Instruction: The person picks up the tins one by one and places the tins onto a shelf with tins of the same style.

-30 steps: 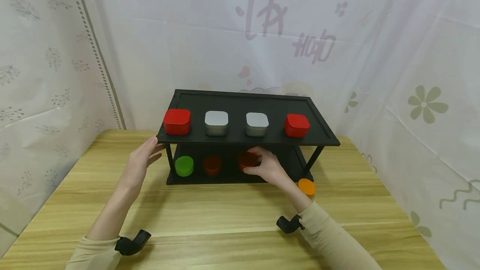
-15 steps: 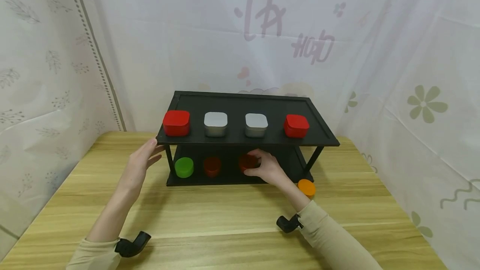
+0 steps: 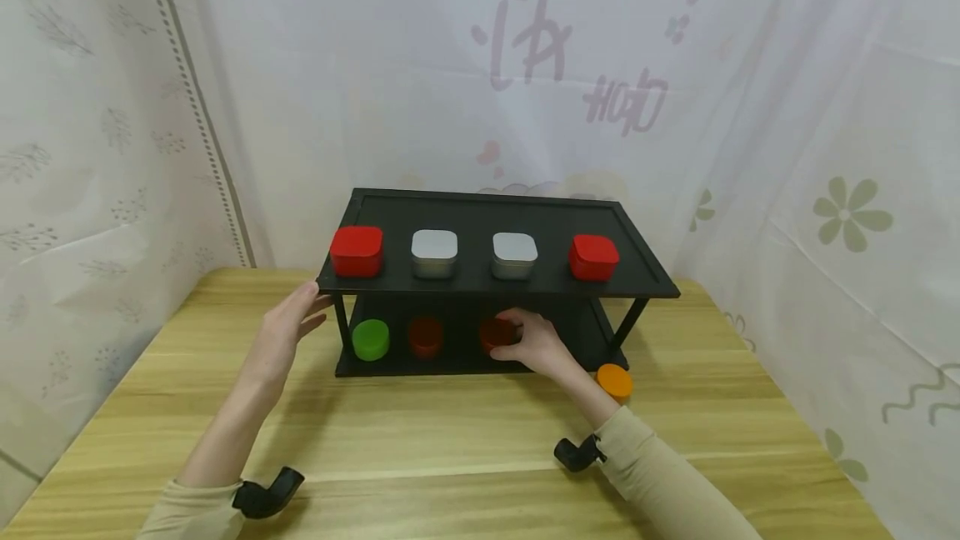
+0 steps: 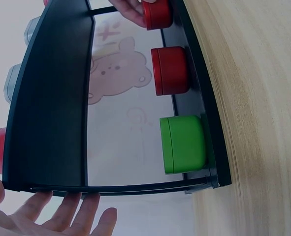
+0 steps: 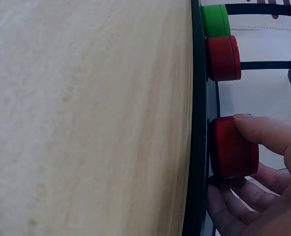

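Observation:
A black two-tier rack (image 3: 487, 293) stands on the wooden table. On its lower shelf, my right hand (image 3: 538, 344) holds a small red lidded container (image 5: 231, 147), thumb on one side and fingers on the other. Left of that sit another red container (image 3: 426, 337) and a green one (image 3: 371, 340), both seen with their lids in the left wrist view. My left hand (image 3: 281, 332) touches the left end of the upper shelf, its fingers fairly straight along the end edge (image 4: 111, 189) and its thumb near the corner.
On the upper shelf stand a red box (image 3: 357, 252) at left, two white-lidded boxes (image 3: 434, 254) in the middle and a smaller red box (image 3: 594, 257) at right. An orange-lidded container (image 3: 614, 382) is on the table beside the rack's right front corner. A patterned curtain (image 3: 420, 65) hangs behind.
The head view has shifted slightly, so everything sits a little lower. Both hands keep their places, the right one still holding the red container.

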`<state>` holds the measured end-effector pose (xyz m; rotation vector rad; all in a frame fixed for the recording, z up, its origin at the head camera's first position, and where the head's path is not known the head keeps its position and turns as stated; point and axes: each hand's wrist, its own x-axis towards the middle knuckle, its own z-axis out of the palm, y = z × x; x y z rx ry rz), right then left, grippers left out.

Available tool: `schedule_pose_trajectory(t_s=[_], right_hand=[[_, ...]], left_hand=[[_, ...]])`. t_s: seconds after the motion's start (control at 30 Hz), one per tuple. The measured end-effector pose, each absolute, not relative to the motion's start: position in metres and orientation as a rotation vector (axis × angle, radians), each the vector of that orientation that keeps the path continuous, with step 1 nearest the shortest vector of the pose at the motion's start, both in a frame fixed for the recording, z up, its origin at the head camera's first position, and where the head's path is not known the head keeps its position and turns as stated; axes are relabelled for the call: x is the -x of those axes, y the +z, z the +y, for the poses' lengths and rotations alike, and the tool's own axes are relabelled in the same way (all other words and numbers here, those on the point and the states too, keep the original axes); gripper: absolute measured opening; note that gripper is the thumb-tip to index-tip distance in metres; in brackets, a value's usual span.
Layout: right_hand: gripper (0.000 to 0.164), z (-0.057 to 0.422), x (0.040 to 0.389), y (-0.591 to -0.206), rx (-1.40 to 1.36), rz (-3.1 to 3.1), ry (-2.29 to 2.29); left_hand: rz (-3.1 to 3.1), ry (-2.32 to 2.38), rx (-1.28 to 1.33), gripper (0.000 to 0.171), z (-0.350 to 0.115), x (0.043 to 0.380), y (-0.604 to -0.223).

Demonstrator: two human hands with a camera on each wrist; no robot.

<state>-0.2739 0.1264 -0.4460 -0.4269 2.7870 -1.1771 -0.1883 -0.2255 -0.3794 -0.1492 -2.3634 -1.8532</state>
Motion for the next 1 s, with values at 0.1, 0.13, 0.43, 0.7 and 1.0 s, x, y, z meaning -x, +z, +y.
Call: schedule_pose_trajectory(t_s=[0.1,0.13,0.43,0.7,1.0], right_hand=[[0.053,0.1268,0.2738,-0.4482,0.422,2.786,-1.185],[0.053,0.1269,0.2738,-0.4486,0.418,2.786,-1.184],[0.053,0.1293,0.2737,-0.4514,0.428,2.787,-1.176],[0.053,0.1288,0.2729,-0.4499,0.429,2.789,-1.161],[0.063,0.1281,0.2719,-0.4478,0.421,2.784,-1.145]], left_hand=[[-2.367,-1.844,0.151,0.061,-0.2252,0.1881,-0.3803],[-2.368,-1.843,0.153,0.061,-0.2251,0.1881,-0.3804],[-2.396,-1.820,0.145,0.061,-0.2251,0.1874,-0.3806],[-2.388,-1.823,0.136,0.062,-0.2257,0.1877,-0.3822],[-2.372,-1.837,0.139,0.062,-0.2253,0.1889,-0.3800]])
